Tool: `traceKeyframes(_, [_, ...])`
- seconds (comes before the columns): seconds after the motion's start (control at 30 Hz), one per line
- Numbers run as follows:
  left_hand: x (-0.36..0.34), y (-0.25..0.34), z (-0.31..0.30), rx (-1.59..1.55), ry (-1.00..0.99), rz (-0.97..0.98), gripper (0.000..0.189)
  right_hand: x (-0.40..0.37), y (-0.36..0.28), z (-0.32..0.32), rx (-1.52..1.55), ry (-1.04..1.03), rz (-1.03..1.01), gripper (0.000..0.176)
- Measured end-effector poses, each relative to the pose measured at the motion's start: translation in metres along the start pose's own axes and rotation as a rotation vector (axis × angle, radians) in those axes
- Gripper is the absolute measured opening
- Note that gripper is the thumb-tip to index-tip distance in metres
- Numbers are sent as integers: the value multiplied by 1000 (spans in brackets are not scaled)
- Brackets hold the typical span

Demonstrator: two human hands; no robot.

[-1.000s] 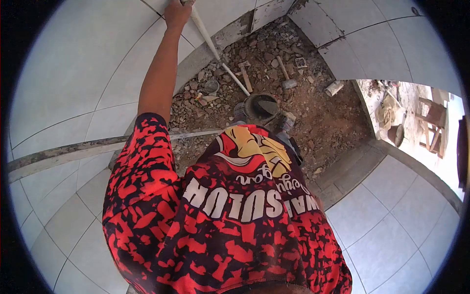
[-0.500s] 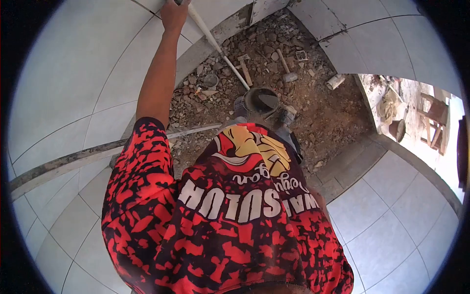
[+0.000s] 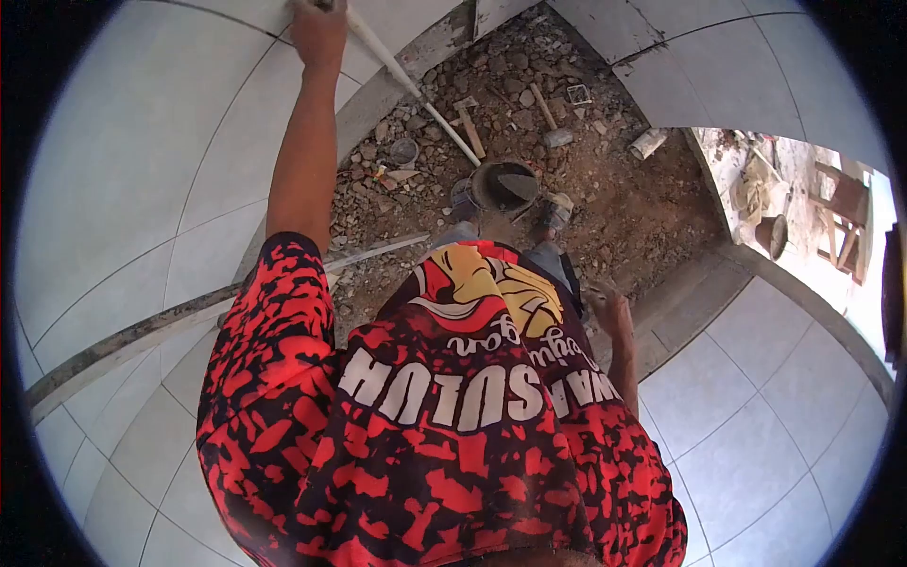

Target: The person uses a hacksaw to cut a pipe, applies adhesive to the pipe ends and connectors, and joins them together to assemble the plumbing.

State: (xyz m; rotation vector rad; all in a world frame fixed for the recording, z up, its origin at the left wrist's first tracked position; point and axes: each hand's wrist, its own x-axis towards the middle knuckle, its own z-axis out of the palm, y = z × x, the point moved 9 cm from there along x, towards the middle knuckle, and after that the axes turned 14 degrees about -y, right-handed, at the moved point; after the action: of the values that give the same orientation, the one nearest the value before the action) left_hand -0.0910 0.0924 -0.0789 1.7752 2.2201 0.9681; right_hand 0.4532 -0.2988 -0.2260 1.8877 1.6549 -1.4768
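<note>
Head view, single frame. Left hand [image 3: 318, 28] is raised at the top edge, closed round a white pipe [image 3: 408, 87]. Pipe slants down from the tiled wall [image 3: 142, 142] to the rubble floor [image 3: 642, 208], its lower end just beside the bucket [image 3: 475, 189]. Right hand [image 3: 612, 308] hangs low by the hip, fingers loosely curled; cannot tell whether it holds anything. Shoes [image 3: 556, 210] flank the bucket. Hammer [image 3: 546, 115] lies on the rubble beyond. Grey rail [image 3: 170, 321] runs along the left wall.
</note>
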Motion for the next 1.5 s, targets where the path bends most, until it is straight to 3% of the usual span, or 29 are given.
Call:
traceKeyframes(0.07, [5,-23,11,44,-155,-149,62,1,-21,1,21,-15,-10,31])
traceKeyframes(0.17, [2,-12,5,209,-105,-66,68,2,-34,7,219,-69,-2,32])
traceKeyframes(0.23, [1,-2,2,139,-81,3,62,2,-37,12,262,-154,59,37])
traceKeyframes(0.3, [0,-6,-1,168,-60,-96,50,6,-31,17,277,-141,28,36])
traceKeyframes(0.57, [-18,-4,7,189,-55,-128,53,30,-30,18,265,-157,32,36])
traceKeyframes(0.63, [-36,-13,22,118,-116,-93,51,37,-29,17,85,-56,7,42])
traceKeyframes(0.7, [-68,-43,69,123,-318,-41,50,46,-30,24,72,-117,42,44])
traceKeyframes(0.73, [-103,-34,80,198,-411,-206,48,50,-29,29,54,-173,78,46])
traceKeyframes(0.77, [-136,-51,119,240,-630,-161,46,54,-28,33,57,-174,75,46])
traceKeyframes(0.8, [-184,-43,145,109,-932,-262,43,58,-28,38,5,-175,43,45])
traceKeyframes(0.83, [-224,-23,151,-56,-1033,-186,40,58,-37,37,-52,-175,13,44])
traceKeyframes(0.87, [-282,-24,178,214,-1386,-45,35,61,-40,36,-76,-204,28,42])
traceKeyframes(0.9, [-346,-44,206,56,-1456,81,34,64,-47,30,-82,-196,19,42])
traceKeyframes(0.93, [-383,-10,203,-54,-1737,87,34,64,-61,25,-188,-222,-44,40])
traceKeyframes(0.97, [-421,-9,200,-65,-1786,-41,36,64,-70,23,-295,-254,-107,38])
traceKeyframes(1.03, [-454,26,191,136,-1961,89,25,90,-64,24,-304,-281,-238,33])
traceKeyframes(1.1, [-467,33,214,123,-1932,149,25,109,-57,28,-536,-625,-295,36])
traceKeyframes(1.13, [-476,42,222,112,-1896,225,24,113,-58,16,-542,-696,-341,34])
traceKeyframes(1.27, [-521,81,241,141,-1740,105,16,137,2,31,-720,-633,-479,31])
traceKeyframes(1.3, [-513,68,231,114,-1767,106,16,138,-34,22,-746,-687,-549,28])
traceKeyframes(1.37, [-504,95,222,-75,-1433,23,16,133,-17,16,-784,-733,-677,25])
traceKeyframes(1.4, [-491,105,212,-86,-1397,-61,17,134,-11,7,-619,-636,-712,21])
traceKeyframes(1.43, [-486,115,207,-88,-1400,-78,17,132,-11,-7,-456,-540,-741,17])
traceKeyframes(1.5, [-501,111,201,-168,-1639,-423,17,110,-8,-11,-574,-680,-714,16])
